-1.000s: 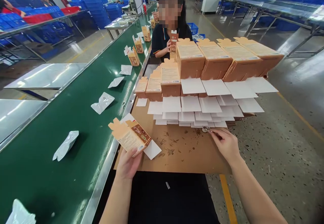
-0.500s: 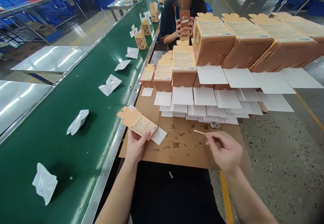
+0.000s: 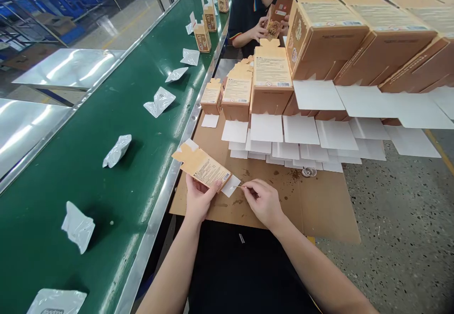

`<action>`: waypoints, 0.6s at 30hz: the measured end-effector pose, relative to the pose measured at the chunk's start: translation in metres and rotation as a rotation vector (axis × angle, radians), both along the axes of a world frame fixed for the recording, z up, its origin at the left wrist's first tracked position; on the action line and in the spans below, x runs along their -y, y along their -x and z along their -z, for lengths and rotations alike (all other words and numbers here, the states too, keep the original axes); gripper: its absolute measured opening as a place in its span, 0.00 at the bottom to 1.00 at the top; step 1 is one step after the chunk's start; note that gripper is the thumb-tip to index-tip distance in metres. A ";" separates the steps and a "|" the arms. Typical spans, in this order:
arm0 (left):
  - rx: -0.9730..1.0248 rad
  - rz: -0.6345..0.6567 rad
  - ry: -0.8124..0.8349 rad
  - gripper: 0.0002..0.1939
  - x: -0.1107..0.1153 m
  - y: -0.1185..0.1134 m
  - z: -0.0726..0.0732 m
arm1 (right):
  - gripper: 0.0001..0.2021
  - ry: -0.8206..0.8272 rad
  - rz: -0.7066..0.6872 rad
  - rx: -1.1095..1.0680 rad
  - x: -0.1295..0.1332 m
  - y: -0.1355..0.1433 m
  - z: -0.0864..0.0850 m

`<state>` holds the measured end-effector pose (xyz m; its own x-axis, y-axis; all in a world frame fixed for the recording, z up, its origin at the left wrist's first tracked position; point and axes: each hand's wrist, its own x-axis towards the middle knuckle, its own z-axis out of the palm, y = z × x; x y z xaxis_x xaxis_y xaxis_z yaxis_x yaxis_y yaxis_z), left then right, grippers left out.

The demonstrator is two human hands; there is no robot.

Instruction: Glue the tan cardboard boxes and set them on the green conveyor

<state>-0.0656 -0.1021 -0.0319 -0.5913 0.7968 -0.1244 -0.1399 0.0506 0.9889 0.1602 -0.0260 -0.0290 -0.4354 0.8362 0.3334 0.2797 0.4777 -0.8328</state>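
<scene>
A flat printed carton (image 3: 205, 166) is held in my left hand (image 3: 199, 199), thumb on top and fingers beneath. Its white flap (image 3: 230, 186) sticks out at the lower right end. My right hand (image 3: 264, 203) pinches a thin wooden stick (image 3: 239, 187), whose tip is at that white flap. Under both hands lies a brown cardboard sheet (image 3: 326, 205) with dark stains. A small round clear dish (image 3: 309, 172) sits on the sheet, beyond my right hand and to its right.
Stacked cartons (image 3: 271, 77) with white flaps (image 3: 266, 128) rise behind the sheet. On the left runs a green conveyor (image 3: 88, 162) carrying silvery pouches (image 3: 159, 101) and open cartons (image 3: 202, 37). Across the stack a person (image 3: 244, 16) holds a brown carton (image 3: 276, 18).
My right hand has moved left, bringing the stick from above the sheet to the carton's white flap. The pouches have shifted along the belt. The other person's carton is now tilted and lower.
</scene>
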 end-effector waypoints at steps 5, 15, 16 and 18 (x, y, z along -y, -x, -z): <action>-0.105 -0.028 0.042 0.53 0.007 -0.013 0.004 | 0.12 0.011 0.105 -0.048 0.001 -0.024 -0.010; -0.462 -0.064 0.306 0.43 0.021 -0.036 -0.001 | 0.13 0.035 0.196 -0.103 0.017 -0.072 -0.019; -0.487 -0.061 0.332 0.42 0.021 -0.038 0.000 | 0.13 0.036 0.201 -0.106 0.018 -0.074 -0.019; -0.524 -0.067 0.360 0.41 0.022 -0.040 0.006 | 0.13 0.041 0.207 -0.113 0.020 -0.078 -0.018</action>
<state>-0.0255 -0.1237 -0.0375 -0.6937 0.7179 -0.0584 0.3432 0.4007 0.8495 0.2382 -0.0460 -0.0105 -0.2150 0.9177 0.3339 0.2717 0.3847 -0.8822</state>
